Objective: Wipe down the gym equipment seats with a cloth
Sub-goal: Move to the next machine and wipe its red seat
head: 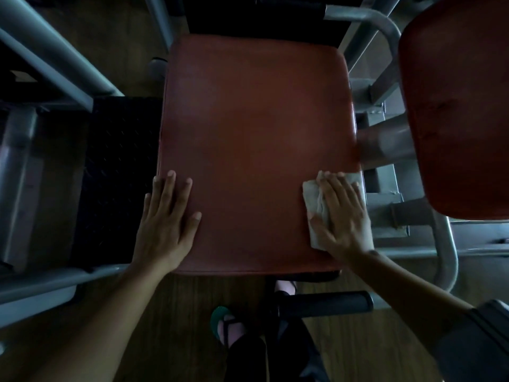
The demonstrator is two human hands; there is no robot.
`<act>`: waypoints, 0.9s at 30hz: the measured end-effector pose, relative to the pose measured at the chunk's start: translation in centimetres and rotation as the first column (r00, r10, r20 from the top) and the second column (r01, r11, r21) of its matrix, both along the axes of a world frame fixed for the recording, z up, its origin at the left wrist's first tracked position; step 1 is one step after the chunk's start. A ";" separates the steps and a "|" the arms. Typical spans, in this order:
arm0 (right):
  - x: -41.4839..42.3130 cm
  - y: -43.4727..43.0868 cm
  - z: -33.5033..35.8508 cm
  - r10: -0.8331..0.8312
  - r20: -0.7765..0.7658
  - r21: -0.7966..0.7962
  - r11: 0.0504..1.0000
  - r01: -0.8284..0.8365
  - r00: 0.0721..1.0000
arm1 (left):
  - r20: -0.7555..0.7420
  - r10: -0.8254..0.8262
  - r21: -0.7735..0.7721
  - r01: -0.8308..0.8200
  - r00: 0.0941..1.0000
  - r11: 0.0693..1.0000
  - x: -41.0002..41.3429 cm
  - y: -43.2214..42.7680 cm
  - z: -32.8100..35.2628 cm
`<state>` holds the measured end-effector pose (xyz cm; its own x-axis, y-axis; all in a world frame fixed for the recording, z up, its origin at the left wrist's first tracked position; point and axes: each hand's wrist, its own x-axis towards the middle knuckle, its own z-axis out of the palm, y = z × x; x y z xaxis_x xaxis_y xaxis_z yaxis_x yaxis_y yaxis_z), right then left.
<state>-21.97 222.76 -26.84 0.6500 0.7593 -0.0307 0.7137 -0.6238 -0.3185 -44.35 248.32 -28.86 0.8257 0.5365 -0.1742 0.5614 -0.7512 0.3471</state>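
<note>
The right hand (340,213) lies flat, fingers straight, pressing a pale cloth (316,205) onto the red padded seat (253,128) near its right edge. The left hand (168,216) rests flat, fingers spread, at the seat's left edge.

Red-brown padded seat (256,128), seen from above. A pale cloth (312,195) lies at its near right edge, pressed flat under the right hand (344,216). The left hand (165,219) rests flat, fingers spread, at the near left edge.
</note>
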 end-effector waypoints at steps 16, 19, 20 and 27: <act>-6.5 5.0 0.5 0.394 -0.011 0.012 0.919 -0.394 0.919 | 0.067 0.036 -0.017 -0.035 0.997 0.999 -0.1 0.0 -0.5; -3.4 1.1 0.6 0.367 0.025 -0.014 0.930 -0.367 0.930 | 0.047 0.044 -0.005 -0.044 0.998 0.999 0.0 -0.1 -0.5; -2.5 -0.1 0.6 0.345 0.028 -0.015 0.939 -0.344 0.938 | 0.044 0.045 -0.002 -0.045 0.998 0.999 0.0 -0.2 -0.4; -2.5 0.7 0.6 0.128 0.011 -0.002 0.992 -0.128 0.992 | 0.071 0.075 0.014 -0.076 0.995 0.997 0.3 -0.7 -0.2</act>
<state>-24.42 223.43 -26.25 0.5475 0.8364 -0.0247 0.7914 -0.5271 -0.3095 -44.10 247.61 -29.10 0.7927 0.6000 -0.1080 0.5913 -0.7136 0.3757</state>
